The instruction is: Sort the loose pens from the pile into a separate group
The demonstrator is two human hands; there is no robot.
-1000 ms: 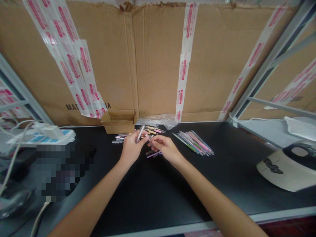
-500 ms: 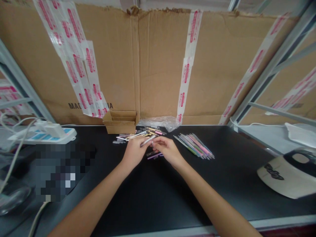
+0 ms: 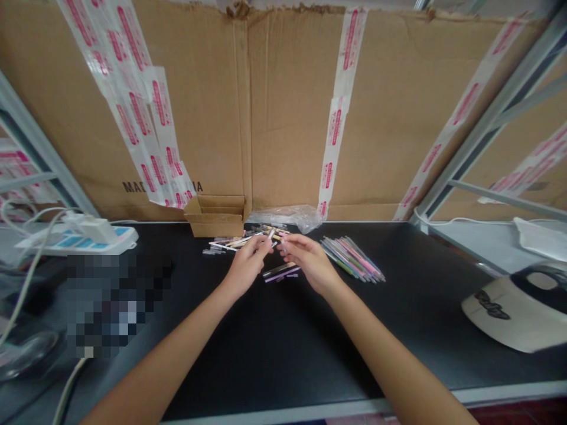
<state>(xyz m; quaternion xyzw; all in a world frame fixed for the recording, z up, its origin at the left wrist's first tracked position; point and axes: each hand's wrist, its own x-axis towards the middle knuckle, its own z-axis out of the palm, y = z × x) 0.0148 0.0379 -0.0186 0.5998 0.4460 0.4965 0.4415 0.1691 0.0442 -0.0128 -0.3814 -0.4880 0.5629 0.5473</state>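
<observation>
My left hand (image 3: 245, 262) is closed around a slim whitish pen part (image 3: 270, 235), whose end sticks up past the thumb. Facing it, a small gap away, my right hand (image 3: 308, 260) has its fingertips pinched at a tiny pale piece, too small to make out. Just below the fingers lie black and purple pen parts (image 3: 281, 273) on the black tabletop. Behind both hands is a loose heap of pen parts (image 3: 274, 229), partly covered by the fingers. To the right of my right hand, many coloured pens (image 3: 354, 260) lie side by side in a slanted bundle.
An open cardboard box (image 3: 217, 224) stands at the back, with a crumpled clear plastic bag (image 3: 301, 218) beside it. A large cardboard sheet (image 3: 287, 130) rises behind the table. At left lies a power strip (image 3: 119, 242) with cables; at right, a white and black cap (image 3: 500, 313).
My hands have drawn slightly apart. The whitish pen part, earlier slanting between them, now points upward in my left hand. The view has shifted a little.
</observation>
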